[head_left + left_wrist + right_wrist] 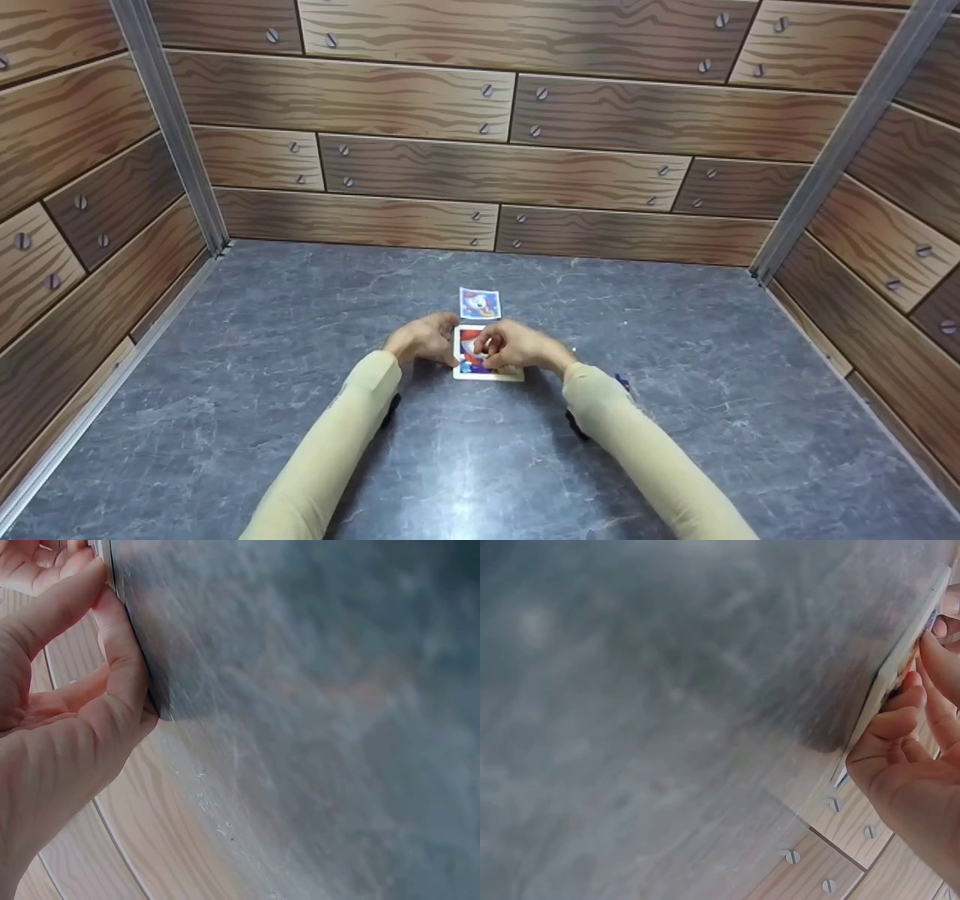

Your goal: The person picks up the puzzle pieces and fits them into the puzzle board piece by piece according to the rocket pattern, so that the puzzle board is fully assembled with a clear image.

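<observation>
A picture board (487,377) with a pale border and a red, blue and white cartoon lies flat on the grey tabletop. My left hand (429,339) holds its left edge, thumb near the lower part and fingers by the upper corner. In the left wrist view the fingers (124,660) bend at the board's rim. Over the picture, my right hand (517,346) has curled fingers touching the board's surface. Whether a small piece sits between those fingertips is hidden. The right wrist view shows the board (889,671) edge-on beside the right hand (911,757).
Just beyond the board lies a small picture card (480,304) with a white cartoon figure on blue. A small dark blue object (622,382) is partly hidden by the right forearm. Wood-patterned walls (495,172) with metal corner posts (176,127) enclose the tabletop (315,300).
</observation>
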A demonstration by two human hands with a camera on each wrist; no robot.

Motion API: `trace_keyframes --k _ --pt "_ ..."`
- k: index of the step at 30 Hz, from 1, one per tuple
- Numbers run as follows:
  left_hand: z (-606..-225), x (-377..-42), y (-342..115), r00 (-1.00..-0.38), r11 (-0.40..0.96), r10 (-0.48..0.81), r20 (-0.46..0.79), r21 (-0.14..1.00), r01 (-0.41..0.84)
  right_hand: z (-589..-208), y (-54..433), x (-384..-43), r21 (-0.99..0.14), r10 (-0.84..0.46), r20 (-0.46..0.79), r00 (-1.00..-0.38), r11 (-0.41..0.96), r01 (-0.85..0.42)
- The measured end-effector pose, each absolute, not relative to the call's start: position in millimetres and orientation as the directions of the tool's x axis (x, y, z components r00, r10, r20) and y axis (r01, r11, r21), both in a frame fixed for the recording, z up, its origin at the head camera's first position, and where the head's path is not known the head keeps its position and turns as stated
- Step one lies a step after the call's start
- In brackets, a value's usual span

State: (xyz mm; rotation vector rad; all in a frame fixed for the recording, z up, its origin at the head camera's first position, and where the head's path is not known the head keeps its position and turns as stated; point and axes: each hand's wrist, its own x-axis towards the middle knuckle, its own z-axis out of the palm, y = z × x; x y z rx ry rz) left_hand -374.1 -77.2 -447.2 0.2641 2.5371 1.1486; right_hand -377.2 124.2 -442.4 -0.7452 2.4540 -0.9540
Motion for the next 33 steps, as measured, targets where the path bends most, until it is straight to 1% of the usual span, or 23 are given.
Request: trace_keyframes --k 5,13,15,20,25,33 --pt "-446.6 -374.2 -76.6 -0.924 0.655 0.304 -0.231 0.755 0.027 -443.6 124.4 -377.8 -0.709 -0.599 -0.165 -0.784 0.625 -0.328" --pt "-446.6 -374.4 -76.6 -0.925 0.646 0.302 -0.228 0.763 0.023 -443.2 125.5 -378.2 -0.684 -0.610 -0.151 -0.778 0.632 -0.363" --pt "-447.2 -374.3 -76.6 -0.926 0.655 0.307 -0.219 0.755 0.038 -443.2 126.7 -378.3 -0.696 -0.625 -0.150 -0.766 0.617 -0.367" --pt "-449.2 -374.0 -77.0 -0.925 0.660 0.322 -0.200 0.749 0.067 -442.2 132.3 -377.1 -0.759 -0.634 -0.161 -0.757 0.570 -0.315" --pt "-450.5 -373.2 -78.1 -0.924 0.636 0.314 -0.216 0.770 0.036 -441.0 140.1 -376.0 -0.817 -0.639 -0.135 -0.757 0.504 -0.280" --pt "-447.8 -374.0 -76.4 -0.921 0.625 0.300 -0.248 0.781 -0.007 -431.8 153.8 -372.5 -0.817 -0.638 -0.096 -0.764 0.489 -0.305"
